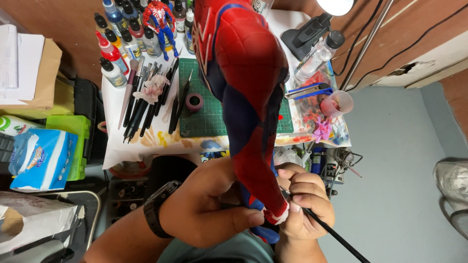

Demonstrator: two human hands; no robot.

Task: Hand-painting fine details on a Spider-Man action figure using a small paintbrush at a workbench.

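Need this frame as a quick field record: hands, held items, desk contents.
left hand: grips lower end of red and blue figure, wears dark watch
right hand: holds thin black brush, tip at the figure's foot
desk: green cutting mat, paint bottles, row of brushes, small figure
left of desk: tissue pack, green case

We see a green cutting mat (204, 119) on a paper-covered table (114, 97), a row of dark brushes (146, 104) to its left, and paint bottles (119, 41) behind. A small red-and-blue figure (160, 19) stands among them. A pink cup (337, 103) sits right.
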